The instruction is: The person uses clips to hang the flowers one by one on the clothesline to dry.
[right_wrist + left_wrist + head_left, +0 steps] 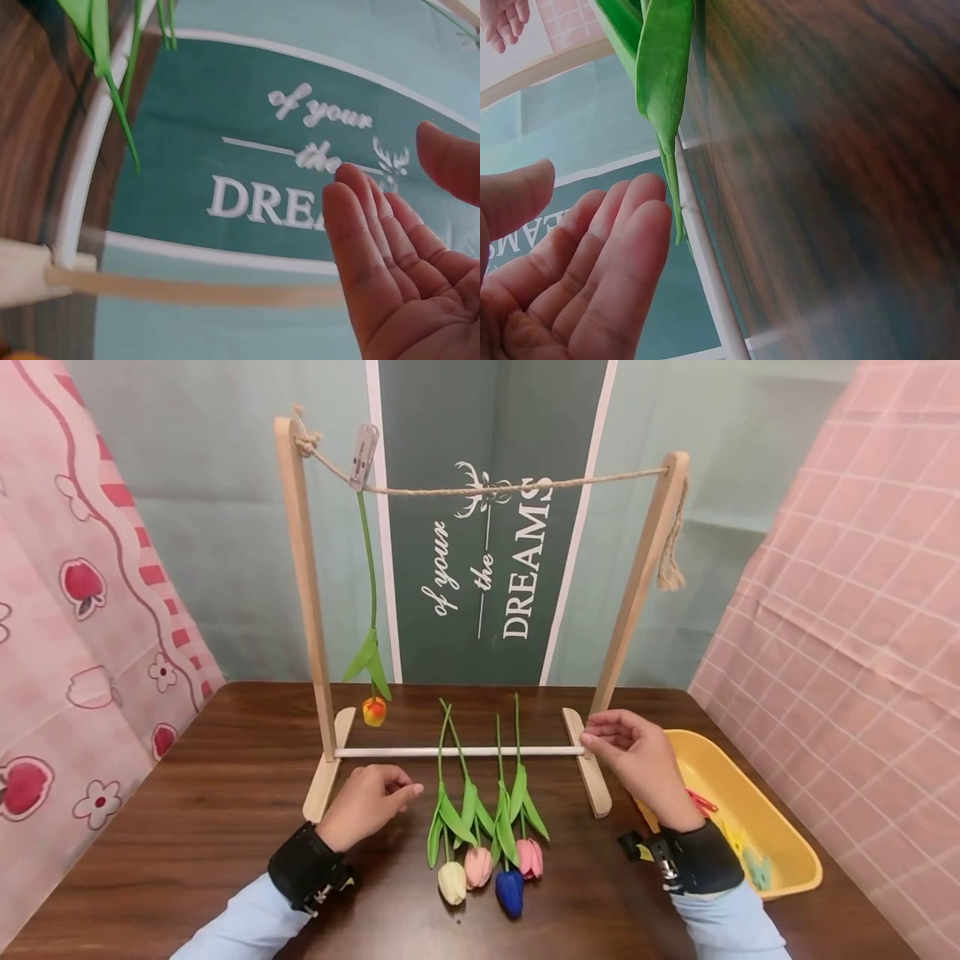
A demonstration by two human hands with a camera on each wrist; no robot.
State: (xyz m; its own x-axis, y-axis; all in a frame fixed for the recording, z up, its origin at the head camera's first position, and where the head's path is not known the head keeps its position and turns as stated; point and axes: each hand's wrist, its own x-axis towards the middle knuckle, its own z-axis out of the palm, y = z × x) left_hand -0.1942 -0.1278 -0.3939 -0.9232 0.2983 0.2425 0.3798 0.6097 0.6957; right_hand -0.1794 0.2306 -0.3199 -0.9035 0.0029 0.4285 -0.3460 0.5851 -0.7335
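Note:
My left hand (372,802) is over the table left of several artificial tulips, its fingers loosely bent and holding nothing. Beside the right foot of a wooden stand, my right hand (637,760) is likewise empty, fingers extended in the right wrist view. Between the hands lie a white tulip (452,883), a pale pink tulip (477,867), a blue tulip (510,893) and a pink tulip (529,858), their stems crossing the white rod (551,751). An orange-yellow tulip (374,711) hangs head down from the rope (480,490) by a light clothespin (364,456).
The stand's left post (303,585) and right post (641,585) hold the rope above the table. At the right, a yellow tray (806,852) contains a red clothespin (701,802) and others in yellow and green, partly hidden by my right arm. A printed curtain hangs behind.

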